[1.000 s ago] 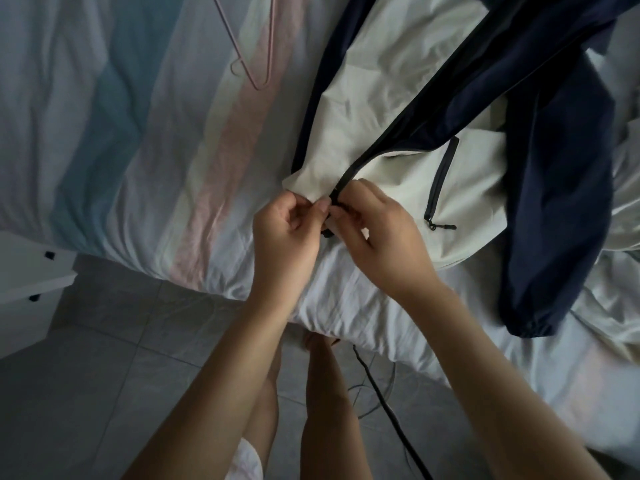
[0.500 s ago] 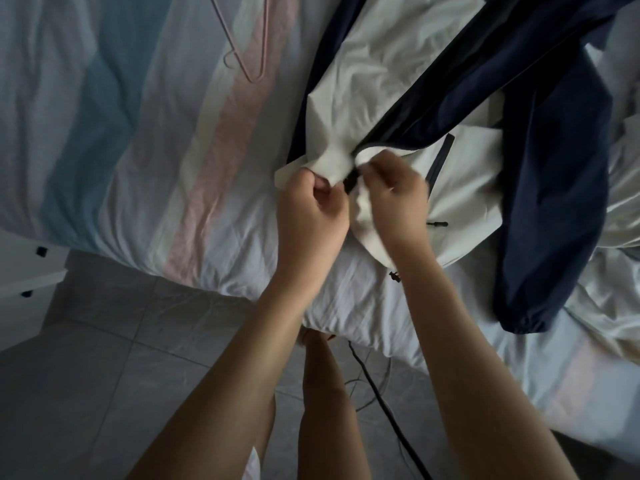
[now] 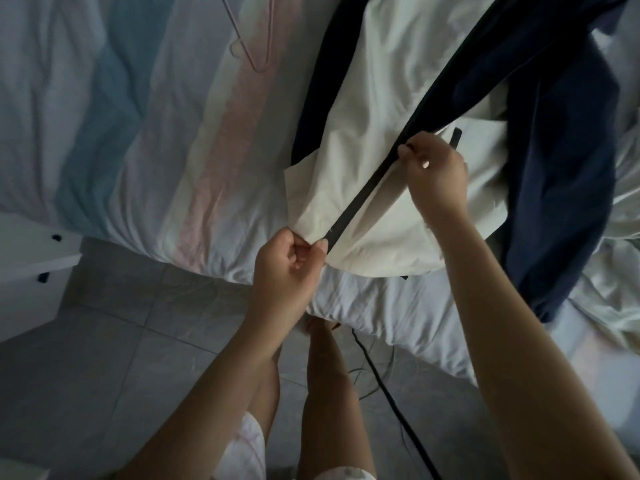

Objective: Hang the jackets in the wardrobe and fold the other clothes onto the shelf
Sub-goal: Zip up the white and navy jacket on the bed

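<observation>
Nearest, a thin black cable (image 3: 388,393) trails over the smooth grey tiled floor (image 3: 104,375), below the left hand (image 3: 289,265); that hand's fingers (image 3: 318,245) are curled tight, thumb against forefinger, pinching the bottom end of the flat black zip (image 3: 360,199) at the hem of the thin, creased cream-and-navy jacket (image 3: 374,116); from them the zip runs as a straight, taut band up to the fingers (image 3: 412,152) of the right hand (image 3: 434,171), which are bent and nip it higher up, though whether they hold the slider I cannot tell; just past the right knuckles shows a short black pocket zip; the jacket lies spread on the bed, hem at the mattress edge, with a limp navy sleeve drooping to the right of the right fingers; left of both hands lies the rumpled bedsheet striped in pale blue, white and pink (image 3: 138,133); farthest, beyond the left fingers, a slim pink wire hanger (image 3: 256,46) rests on it, apart from the jacket.
</observation>
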Demonstrator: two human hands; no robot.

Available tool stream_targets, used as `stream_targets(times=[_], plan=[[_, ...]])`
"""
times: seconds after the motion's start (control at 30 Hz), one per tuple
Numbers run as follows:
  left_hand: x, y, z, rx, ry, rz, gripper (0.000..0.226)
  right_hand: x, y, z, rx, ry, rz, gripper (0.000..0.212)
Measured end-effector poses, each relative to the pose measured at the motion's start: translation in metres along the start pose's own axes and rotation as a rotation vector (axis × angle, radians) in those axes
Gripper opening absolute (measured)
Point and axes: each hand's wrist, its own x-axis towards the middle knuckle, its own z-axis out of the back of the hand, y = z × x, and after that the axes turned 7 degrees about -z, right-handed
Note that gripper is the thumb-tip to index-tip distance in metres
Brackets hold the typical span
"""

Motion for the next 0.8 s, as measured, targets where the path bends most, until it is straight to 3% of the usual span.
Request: stream_targets(times=[0.1, 0.2, 0.27, 0.3, 0.37, 0.43, 0.53, 0.63, 0.8], plan=[[0.0, 0.003, 0.001, -0.026, -0.001, 0.088, 0.017, 0.015, -0.006, 0.01, -0.08, -0.002, 0.162, 0.016], [0.013, 0.019, 0.005, -0.177, -0.006, 0.339, 0.02, 0.022, -0.009, 0.017, -0.211, 0.034, 0.318, 0.02], [0.023, 0.026, 0.008, -0.087, -0.007, 0.441, 0.022, 0.022, -0.01, 0.019, -0.259, 0.026, 0.384, 0.02], [0.028, 0.027, 0.01, 0.063, -0.039, 0.393, 0.028, 0.022, -0.01, 0.019, -0.257, 0.015, 0.412, 0.02], [0.034, 0.018, 0.013, 0.355, -0.119, -0.006, 0.042, 0.017, -0.008, 0.018, -0.19, 0.012, 0.442, 0.017], [0.048, 0.005, 0.004, 0.513, 0.001, -0.342, 0.042, 0.014, -0.002, 0.018, -0.134, 0.022, 0.459, 0.014], [0.077, -0.014, -0.028, 0.666, 0.237, -0.38, 0.042, 0.004, 0.007, 0.018, -0.128, 0.018, 0.498, 0.011], [0.102, -0.033, -0.049, 0.804, 0.321, -0.4, 0.029, -0.007, 0.01, 0.024, -0.14, 0.014, 0.519, 0.011], [0.1, -0.032, -0.039, 0.677, 0.476, -0.463, 0.043, -0.018, -0.001, 0.031, -0.258, 0.005, 0.514, 0.017]])
